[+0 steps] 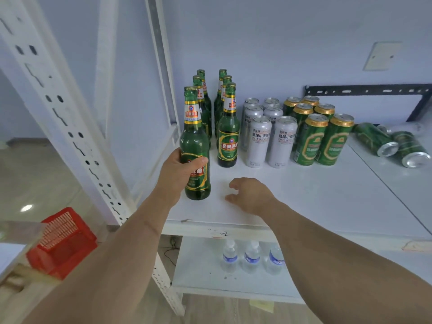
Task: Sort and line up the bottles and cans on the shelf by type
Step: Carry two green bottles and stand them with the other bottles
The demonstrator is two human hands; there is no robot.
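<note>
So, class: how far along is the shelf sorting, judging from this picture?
Done: white cans and upright green cans stand grouped beside green glass bottles. In hand: the left hand holds one green bottle; the right hand is empty. Left: two green cans lying sideways.

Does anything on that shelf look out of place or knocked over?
Yes. Two green cans lie on their sides at the right of the shelf, while the other cans stand upright in rows. The left hand holds a bottle in front of its row.

The silver cans (281, 142) read "CRAFT WHEAT" under Chinese characters — partly blurred. The green bottle labels (228, 146) carry Chinese characters too small to read.
</note>
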